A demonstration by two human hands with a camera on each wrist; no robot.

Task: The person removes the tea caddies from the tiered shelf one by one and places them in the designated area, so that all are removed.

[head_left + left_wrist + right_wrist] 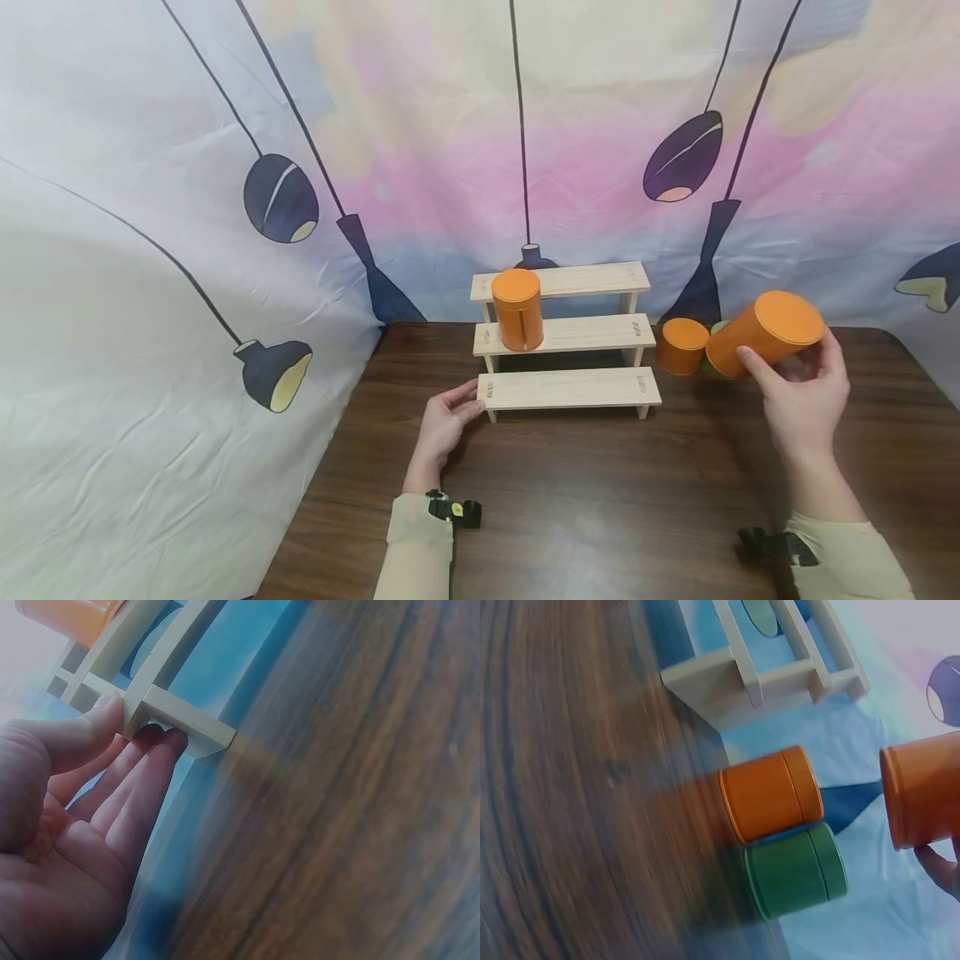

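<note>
A three-tier wooden display stand point(570, 389) is on the table. My left hand point(441, 423) pinches the left end of its lowest step, with the thumb point(105, 712) on one side and the fingers point(154, 769) under the board. An orange canister point(517, 310) stands upright on the middle step, toward the left. My right hand point(810, 398) grips a taller orange canister point(765, 333), tilted and raised above the table. Below it, a short orange canister point(771, 793) and a green canister point(795, 871) stand side by side, right of the stand.
The dark wooden table point(600, 500) reaches back to a hanging cloth point(450, 125) printed with lamps. More of this cloth hangs along the left side. A black wrist camera point(454, 508) sits on the left sleeve and another point(772, 546) on the right.
</note>
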